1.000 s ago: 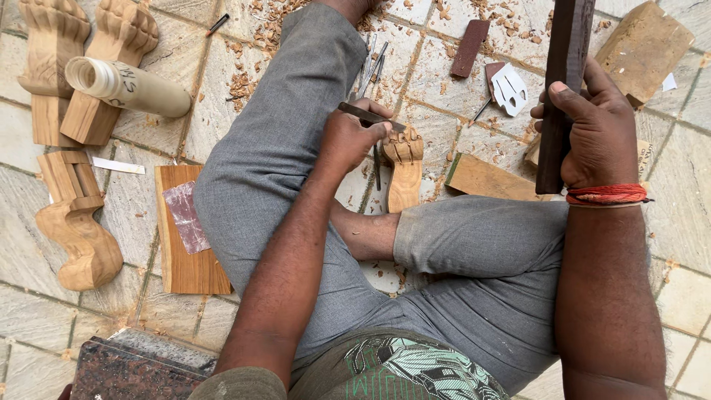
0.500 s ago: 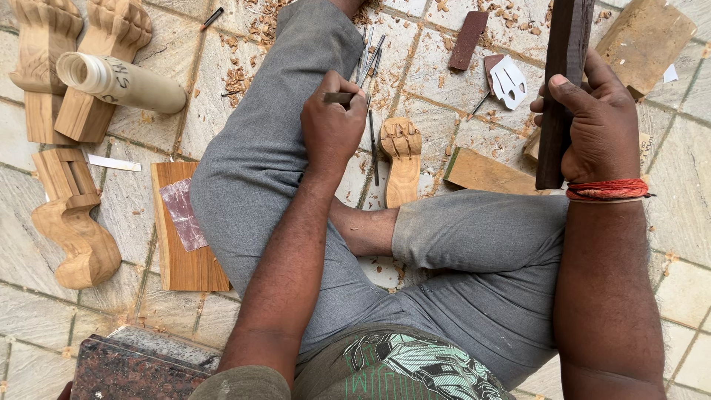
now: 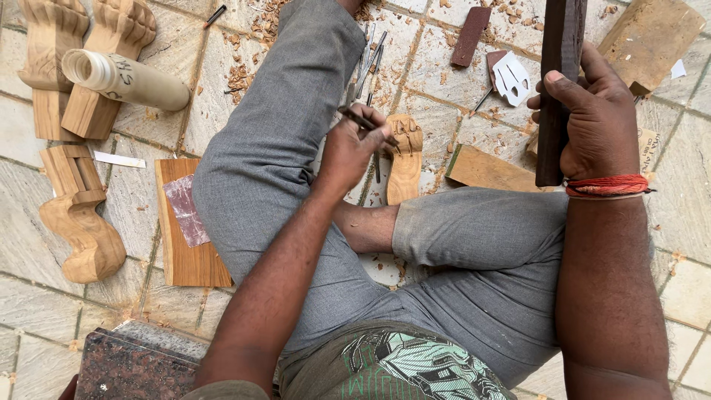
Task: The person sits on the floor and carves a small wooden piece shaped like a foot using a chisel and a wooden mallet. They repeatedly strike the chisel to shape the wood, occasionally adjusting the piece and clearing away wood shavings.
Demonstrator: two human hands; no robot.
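The left hand (image 3: pixel 354 148) pinches a thin chisel (image 3: pixel 368 122) over the carved wooden leg (image 3: pixel 404 159) beside the knee. The right hand (image 3: pixel 596 118) closes round a dark stick (image 3: pixel 559 81) — stiff and probably heavy, best gripped low.

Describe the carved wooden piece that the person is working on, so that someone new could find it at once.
Start at the grey trouser legs folded on the tiled floor. In the gap between them, just beyond the left hand holding a thin chisel, lies a small carved paw of pale wood. Unlike the larger carved legs at the far left, it lies between the knees.
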